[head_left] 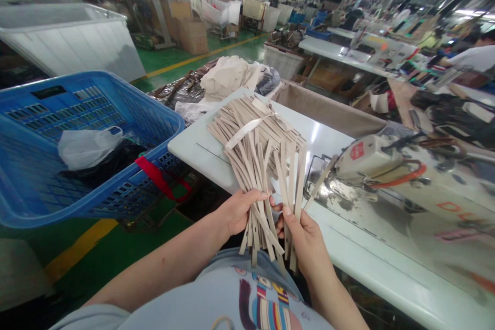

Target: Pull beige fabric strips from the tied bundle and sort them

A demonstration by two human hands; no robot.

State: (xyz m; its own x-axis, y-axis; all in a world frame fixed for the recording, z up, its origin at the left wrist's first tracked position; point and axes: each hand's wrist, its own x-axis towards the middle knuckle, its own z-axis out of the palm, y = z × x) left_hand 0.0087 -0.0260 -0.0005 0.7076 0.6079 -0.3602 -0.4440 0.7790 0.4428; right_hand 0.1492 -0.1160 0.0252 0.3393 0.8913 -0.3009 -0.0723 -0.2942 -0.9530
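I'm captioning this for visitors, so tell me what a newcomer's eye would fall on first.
First, the fanned beige strips at the centre, gripped toward their lower ends by the left hand and right hand, with a pile of similar strips beyond on the white tabletop. Next, the big blue basket at the left, a red strap at its side. Then the pale sewing machine at the right.
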